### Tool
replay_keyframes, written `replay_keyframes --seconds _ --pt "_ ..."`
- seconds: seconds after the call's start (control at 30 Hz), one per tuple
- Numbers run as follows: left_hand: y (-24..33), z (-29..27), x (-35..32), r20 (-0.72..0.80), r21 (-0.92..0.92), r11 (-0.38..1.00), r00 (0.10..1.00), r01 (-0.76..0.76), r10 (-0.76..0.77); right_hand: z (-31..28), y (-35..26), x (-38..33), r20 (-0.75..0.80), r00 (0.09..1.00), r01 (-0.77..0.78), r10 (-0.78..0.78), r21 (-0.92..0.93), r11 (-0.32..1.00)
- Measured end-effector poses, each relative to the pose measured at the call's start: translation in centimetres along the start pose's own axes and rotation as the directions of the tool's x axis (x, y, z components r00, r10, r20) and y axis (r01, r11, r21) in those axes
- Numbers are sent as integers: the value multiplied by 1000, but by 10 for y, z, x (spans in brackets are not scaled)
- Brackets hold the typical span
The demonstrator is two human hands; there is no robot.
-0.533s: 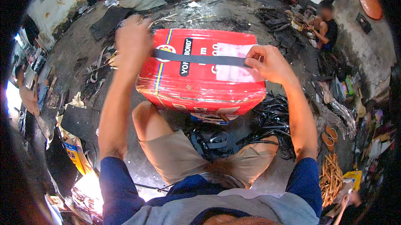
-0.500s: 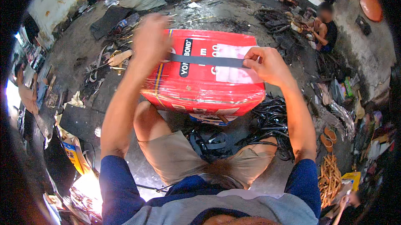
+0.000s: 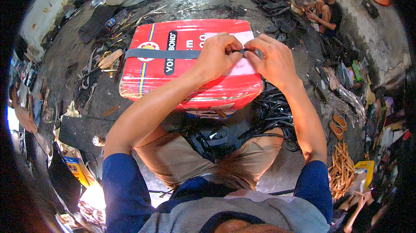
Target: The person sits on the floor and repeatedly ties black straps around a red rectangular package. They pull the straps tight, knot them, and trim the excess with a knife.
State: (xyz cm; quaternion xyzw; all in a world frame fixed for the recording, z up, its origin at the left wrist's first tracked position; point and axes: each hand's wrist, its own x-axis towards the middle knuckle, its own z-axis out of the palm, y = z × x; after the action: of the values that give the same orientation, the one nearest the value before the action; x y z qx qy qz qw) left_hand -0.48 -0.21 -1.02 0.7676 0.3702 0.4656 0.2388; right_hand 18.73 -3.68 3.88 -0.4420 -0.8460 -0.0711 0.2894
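Observation:
A red carton (image 3: pixel 151 75) wrapped in clear film stands in front of my crossed legs. Across its top runs a flat dark-grey strip (image 3: pixel 173 54), hanging over the box's left edge. Near the right side of the box, my left hand (image 3: pixel 220 56) pinches the strip with thumb and fingers. My right hand (image 3: pixel 273 59) pinches the strip's right end, its fingertips almost touching the left ones. A pale pink sheet (image 3: pixel 242 38) lies on the carton's top beneath both hands. The fingers partly hide the strip between them.
A heap of black strips (image 3: pixel 275 109) lies right of the box, and dark strips rest in my lap. Tan strips (image 3: pixel 342 168) are piled at lower right beside brown sandals (image 3: pixel 338 126). A person (image 3: pixel 327 12) sits at the far right. Scraps litter the floor.
My left hand has moved right, from the box's left edge to beside my right hand, and now pinches the strip. The view has shifted, so the box appears further left.

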Motion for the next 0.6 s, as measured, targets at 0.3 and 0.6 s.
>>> replay_keyframes --seconds 0.3,0.6 --pt "-3 -2 -3 -34 162 983 995 -82 89 -8 2 3 106 986 130 -127 -20 991" --pt "-12 -8 -2 44 -50 998 998 -31 33 -6 21 7 161 987 -30 -20 303 953"
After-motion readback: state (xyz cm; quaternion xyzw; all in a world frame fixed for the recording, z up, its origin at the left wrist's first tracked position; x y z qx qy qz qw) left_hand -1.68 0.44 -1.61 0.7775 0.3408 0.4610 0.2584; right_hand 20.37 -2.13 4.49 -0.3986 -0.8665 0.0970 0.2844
